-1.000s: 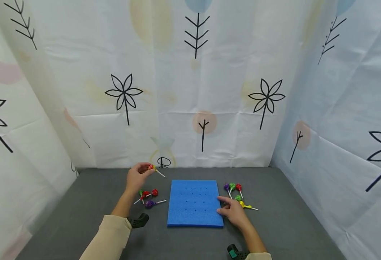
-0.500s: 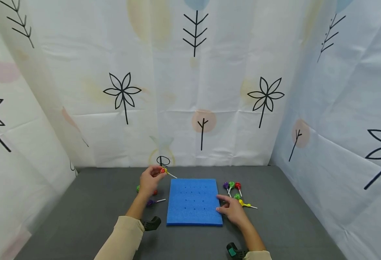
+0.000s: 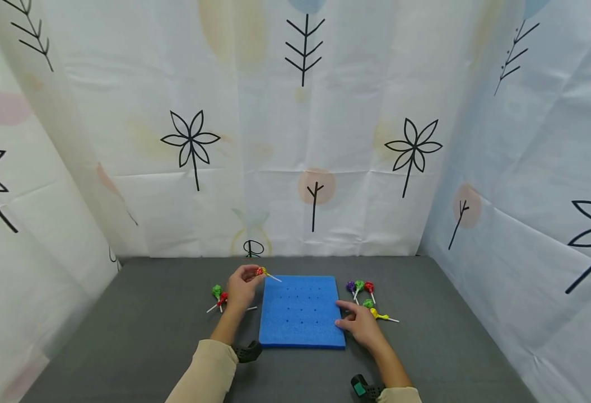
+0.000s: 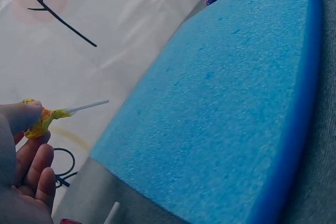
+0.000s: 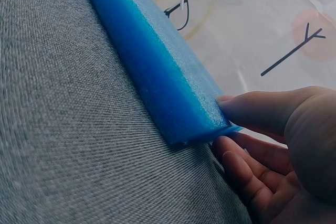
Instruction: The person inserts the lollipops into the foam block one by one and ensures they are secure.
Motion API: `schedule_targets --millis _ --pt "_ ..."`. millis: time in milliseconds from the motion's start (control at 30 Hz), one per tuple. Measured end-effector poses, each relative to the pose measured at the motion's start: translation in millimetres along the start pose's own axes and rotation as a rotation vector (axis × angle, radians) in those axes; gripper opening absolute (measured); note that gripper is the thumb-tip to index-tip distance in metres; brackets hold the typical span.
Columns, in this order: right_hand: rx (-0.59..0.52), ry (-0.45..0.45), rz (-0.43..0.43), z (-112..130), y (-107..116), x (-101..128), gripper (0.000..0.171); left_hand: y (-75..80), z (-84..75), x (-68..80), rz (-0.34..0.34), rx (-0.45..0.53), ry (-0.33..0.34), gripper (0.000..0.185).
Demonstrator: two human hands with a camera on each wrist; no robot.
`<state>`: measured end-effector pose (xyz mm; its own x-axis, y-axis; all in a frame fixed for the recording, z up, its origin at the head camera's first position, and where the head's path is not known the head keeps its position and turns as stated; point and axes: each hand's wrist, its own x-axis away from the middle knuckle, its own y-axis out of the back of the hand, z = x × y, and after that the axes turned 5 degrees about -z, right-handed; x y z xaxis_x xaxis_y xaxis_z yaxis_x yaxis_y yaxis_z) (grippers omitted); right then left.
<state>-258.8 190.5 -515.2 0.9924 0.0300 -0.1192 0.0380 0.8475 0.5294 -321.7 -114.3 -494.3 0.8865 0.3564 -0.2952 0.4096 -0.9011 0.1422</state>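
A lollipop point(image 4: 43, 121) in a red and yellow wrapper is pinched between the thumb and fingertips of my left hand point(image 3: 242, 288). Its white stick points right, over the far left corner of a blue foam board point(image 3: 300, 333) dotted with rows of small holes. The stick tip appears apart from the board. My right hand point(image 3: 363, 324) holds the board's right edge, with the thumb point(image 5: 252, 108) on top and curled fingers point(image 5: 247, 174) against the side and underside.
Left of the board lie lollipops, including a green one point(image 3: 217, 291) and a red one point(image 3: 222, 299), partly hidden by my left arm. Several more lie at the right, among them a purple one point(image 3: 350, 286) and a yellow one point(image 3: 376, 314). A patterned cloth point(image 3: 275, 140) hangs behind the grey table point(image 3: 139, 336).
My left hand has carried the lollipop rightward and slightly down, from beyond the left-hand lollipops to the board's far left corner. My right hand keeps its place on the board's edge.
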Motion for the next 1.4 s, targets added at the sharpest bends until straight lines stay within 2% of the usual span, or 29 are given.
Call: schedule_targets --millis 300,633,900,1233,1400 --pt "0.003 0.015 0.001 -1.1 -0.9 -0.8 0.044 -3.5 2.5 7.5 0.029 -0.010 0.013 0.024" --pt "-0.004 0.013 0.006 -1.9 -2.0 -0.3 0.044 -9.3 0.6 9.4 0.047 -0.117 0.024 0.024" --pt "-0.004 0.015 0.007 -1.8 -1.1 -0.5 0.044 -11.6 -2.1 9.1 0.072 -0.174 -0.031 0.023" --pt "0.007 0.015 0.008 -2.8 -1.8 -1.3 0.044 -9.7 -5.2 9.1 0.104 -0.251 -0.032 0.020" --pt "0.004 0.003 0.002 -2.5 -1.5 -1.4 0.045 -13.5 -8.7 9.0 0.128 -0.254 -0.104 0.019"
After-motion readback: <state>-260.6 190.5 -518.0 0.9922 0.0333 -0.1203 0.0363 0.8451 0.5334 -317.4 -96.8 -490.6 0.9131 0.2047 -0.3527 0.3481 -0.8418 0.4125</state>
